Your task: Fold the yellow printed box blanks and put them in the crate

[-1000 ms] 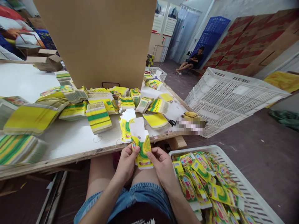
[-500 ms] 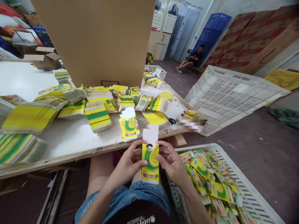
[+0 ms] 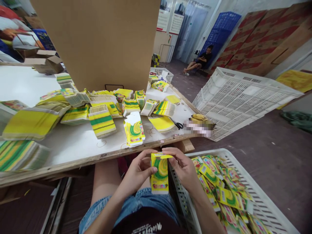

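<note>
Table: the white table (image 3: 78,138) spans the left and middle, its wooden near edge facing the person's lap.
Cardboard: a big brown cardboard sheet (image 3: 97,42) stands upright toward the table's far side.
Crates: white plastic crates (image 3: 234,97), stacked, to the right of the table.
Basket: a white basket (image 3: 220,151) off the table's near right corner, heaped with yellow-green cartons (image 3: 227,196). Most look folded shut, so this seems the finished share; whether every one is closed cannot be told.
Bundles: many packed bundles (image 3: 102,122) with yellow and green stripes lie across the table's middle and left, apparently a large amount left untouched.
Hands: both are on one carton, just off the table's near edge. The left hand (image 3: 138,169) grips its left side, thumb on the front and fingers at the top; the right hand (image 3: 184,165) has its fingers at the top right corner.
Stack: a small stack of cartons (image 3: 134,129) on the table by the near edge, white ends unfolded, so seemingly not yet worked.
Held carton: the held carton (image 3: 159,175) is upright above the lap, printed front toward the person.
Flap: the top flap (image 3: 166,156) is bent forward at the carton's upper end but not flush; closing looks partly done.
</note>
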Tool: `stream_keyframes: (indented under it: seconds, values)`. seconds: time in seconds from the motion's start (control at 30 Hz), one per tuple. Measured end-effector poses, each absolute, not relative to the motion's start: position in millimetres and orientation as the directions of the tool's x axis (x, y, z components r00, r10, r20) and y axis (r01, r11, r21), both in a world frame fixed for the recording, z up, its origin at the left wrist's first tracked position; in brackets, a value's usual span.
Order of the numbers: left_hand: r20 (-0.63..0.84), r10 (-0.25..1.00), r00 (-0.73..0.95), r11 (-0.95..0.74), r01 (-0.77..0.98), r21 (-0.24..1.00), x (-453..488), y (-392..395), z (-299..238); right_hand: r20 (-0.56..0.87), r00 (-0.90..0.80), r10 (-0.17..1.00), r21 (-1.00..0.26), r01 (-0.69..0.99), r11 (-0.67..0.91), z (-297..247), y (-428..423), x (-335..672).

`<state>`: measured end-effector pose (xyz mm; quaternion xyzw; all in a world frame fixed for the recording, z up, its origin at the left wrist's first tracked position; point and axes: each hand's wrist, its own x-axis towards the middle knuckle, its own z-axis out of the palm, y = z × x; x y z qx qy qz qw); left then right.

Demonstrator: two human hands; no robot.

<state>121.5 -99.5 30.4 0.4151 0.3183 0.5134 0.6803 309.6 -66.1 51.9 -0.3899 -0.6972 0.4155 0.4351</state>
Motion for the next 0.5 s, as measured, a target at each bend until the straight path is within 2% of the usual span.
stream_keyframes:
  seconds: [0.07,0.17,0.23,0.4,0.5]
  values:
    - [-0.006,0.977,0.211,0.084,-0.363,0.928,124,-99,26,0.232,-0.338,0.912,-0.914,0.246,0.324,55,-65,313]
    - [-0.004,0.983,0.182,0.055,-0.275,0.960,128,-100,23,0.017,-0.342,0.939,-0.928,0.345,0.143,56,-66,311]
    - [0.000,0.980,0.201,0.056,-0.274,0.960,129,-102,24,-0.054,-0.321,0.946,-0.916,0.393,0.081,56,-66,306]
    - [-0.013,0.978,0.208,0.080,-0.317,0.945,127,-101,34,-0.039,-0.262,0.964,-0.850,0.516,0.106,58,-66,298]
    - [-0.039,0.978,0.204,0.116,-0.377,0.919,125,-98,34,0.024,-0.287,0.958,-0.850,0.498,0.171,57,-66,300]
